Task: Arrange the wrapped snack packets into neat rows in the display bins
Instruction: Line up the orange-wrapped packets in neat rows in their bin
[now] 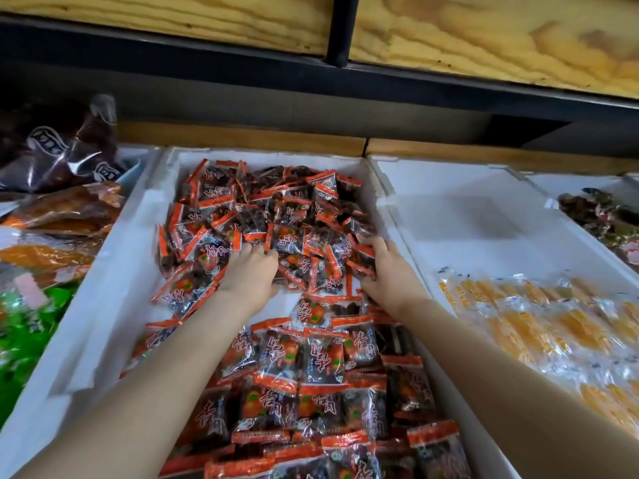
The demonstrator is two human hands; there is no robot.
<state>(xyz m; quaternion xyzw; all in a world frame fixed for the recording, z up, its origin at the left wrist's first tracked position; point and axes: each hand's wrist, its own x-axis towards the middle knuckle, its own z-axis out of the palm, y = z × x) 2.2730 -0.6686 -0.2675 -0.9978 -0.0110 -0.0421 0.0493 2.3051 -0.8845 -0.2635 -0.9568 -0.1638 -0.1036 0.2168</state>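
Centrally, a white foam bin point(114, 271) is seen, holding the red-and-black snack packets. A loose heap of packets point(269, 209) is piled in the far half of the bin, lying at all angles. Nearer the camera, other packets point(311, 375) are laid flatter and overlap in rough rows. A small bare patch of bin floor is left between the two groups, just below the wrists.

Both hands are reached into the near edge of the heap, apart from each other, with a few packets between them. The left hand point(250, 267) is pushed palm down into the pile. Its fingertips are hidden under packets, so it cannot be told whether anything is gripped. The right hand point(387, 267) is laid against the right side of the heap, close to the bin wall, its fingers stretched out over the packets and nothing pinched.

To the right, a second white bin point(466, 209) is seen with yellow packets point(539, 333) in its near part. To the left, green packets point(20, 340), orange packs point(62, 209) and dark bags point(69, 150) are stacked. A wooden shelf point(484, 39) is fixed above.
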